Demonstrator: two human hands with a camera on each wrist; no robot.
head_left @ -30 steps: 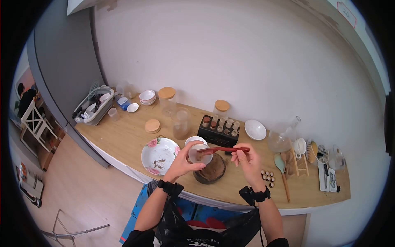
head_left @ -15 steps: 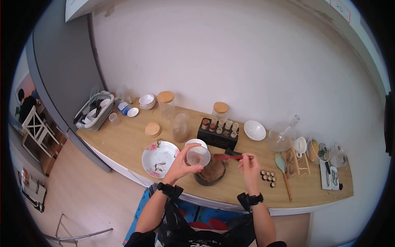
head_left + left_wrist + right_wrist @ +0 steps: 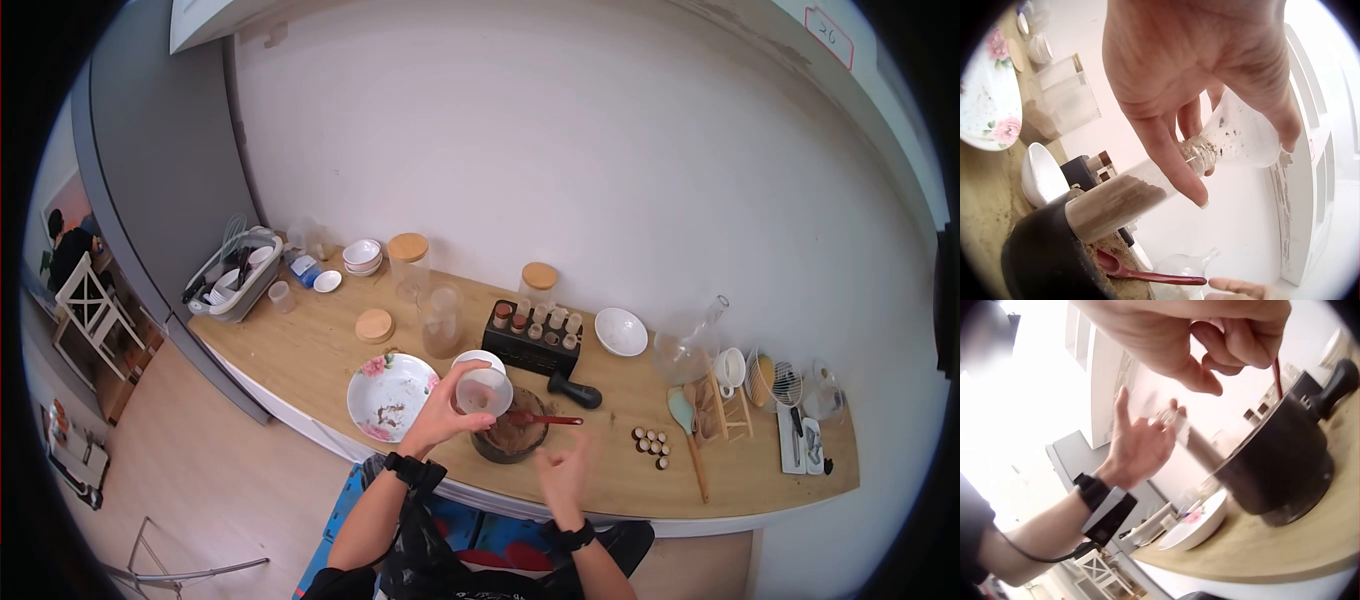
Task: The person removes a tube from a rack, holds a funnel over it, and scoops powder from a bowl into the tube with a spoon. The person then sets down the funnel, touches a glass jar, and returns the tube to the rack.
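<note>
My left hand grips a clear tube part full of brown powder, with fingers curled round its neck. A clear funnel with dark specks inside sits in the tube's mouth, beside my thumb. The tube slants, its base at the rim of a dark mortar holding brown powder. A red spoon leans in that mortar, its bowl in the powder and its handle over the rim. My right hand, slightly blurred, is in front of the handle's end, fingers loosely bent and holding nothing.
A black pestle lies behind the mortar, near a black rack of small tubes. Left of the mortar is a flowered plate, with a white bowl behind. Small caps and a spatula lie to the right.
My right hand has let go of the red spoon, which now rests in the mortar instead of over the funnel, and has drawn back toward me. My left hand stays nearly in place.
</note>
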